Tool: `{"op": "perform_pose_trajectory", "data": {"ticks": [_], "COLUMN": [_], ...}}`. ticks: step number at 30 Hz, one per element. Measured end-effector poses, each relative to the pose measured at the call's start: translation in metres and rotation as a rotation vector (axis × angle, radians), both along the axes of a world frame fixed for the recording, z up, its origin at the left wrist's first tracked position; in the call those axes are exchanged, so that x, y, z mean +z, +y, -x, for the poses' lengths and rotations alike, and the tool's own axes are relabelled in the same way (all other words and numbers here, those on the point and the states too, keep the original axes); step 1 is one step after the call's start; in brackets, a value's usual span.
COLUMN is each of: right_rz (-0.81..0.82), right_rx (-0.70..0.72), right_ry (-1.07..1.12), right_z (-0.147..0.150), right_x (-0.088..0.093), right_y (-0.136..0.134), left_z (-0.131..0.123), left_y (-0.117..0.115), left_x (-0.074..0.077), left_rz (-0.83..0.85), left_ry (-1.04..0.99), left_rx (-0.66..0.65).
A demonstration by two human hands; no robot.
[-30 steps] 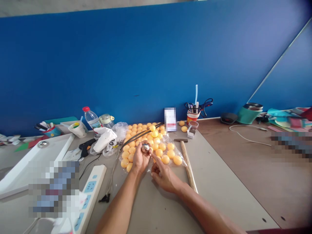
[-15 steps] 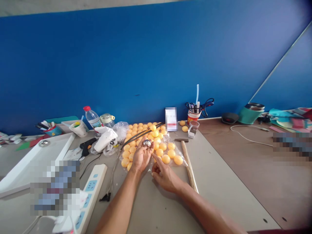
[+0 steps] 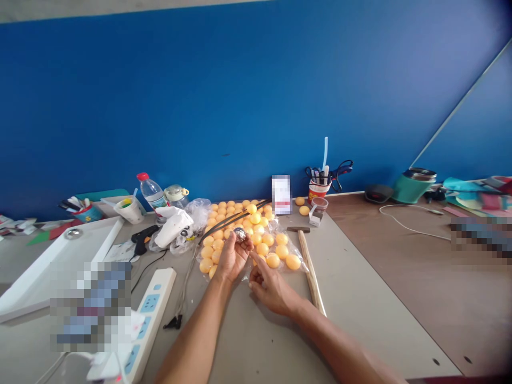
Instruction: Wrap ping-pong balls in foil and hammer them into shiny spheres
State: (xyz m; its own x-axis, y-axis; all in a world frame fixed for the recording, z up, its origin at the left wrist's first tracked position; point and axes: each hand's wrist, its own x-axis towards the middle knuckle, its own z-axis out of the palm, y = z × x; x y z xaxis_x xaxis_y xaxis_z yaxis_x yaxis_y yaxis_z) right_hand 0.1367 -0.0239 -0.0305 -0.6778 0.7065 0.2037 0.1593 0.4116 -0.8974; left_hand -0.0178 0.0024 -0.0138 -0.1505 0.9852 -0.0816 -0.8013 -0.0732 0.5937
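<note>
A small shiny silver ball rests in my left hand, held between the thumb and curled fingers with the palm turned up. Just to the right is my right hand, its index finger stretched out toward the fingers of my left hand and its other fingers loosely bent, holding nothing. Behind and around both hands lie many orange balls in clear plastic. Dark strips lie across the balls on the left.
A hammer lies right of the balls. A power strip, glue gun and white tray are at the left. A bottle, phone and pen cup stand along the blue partition.
The silver ball has shifted slightly left in my left hand, and the fingers of that hand have curled a little. My right hand has hardly moved.
</note>
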Motion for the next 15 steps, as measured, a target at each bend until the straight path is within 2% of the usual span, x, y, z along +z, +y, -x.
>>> {"op": "perform_pose_trajectory", "data": {"ticks": [10, 15], "right_rz": [0.011, 0.121], "right_rx": [-0.04, -0.046], "right_ry": [0.073, 0.156], "right_z": [-0.0003, 0.0015], "right_x": [0.0035, 0.0061], "right_y": [0.0011, 0.0004], "left_z": [-0.0054, -0.0075], "left_y": [-0.0006, -0.0014], "left_x": [0.0074, 0.0059], "left_rz": [0.141, 0.113], "left_ry": [0.011, 0.112], "left_rx": [0.0, 0.014]}}
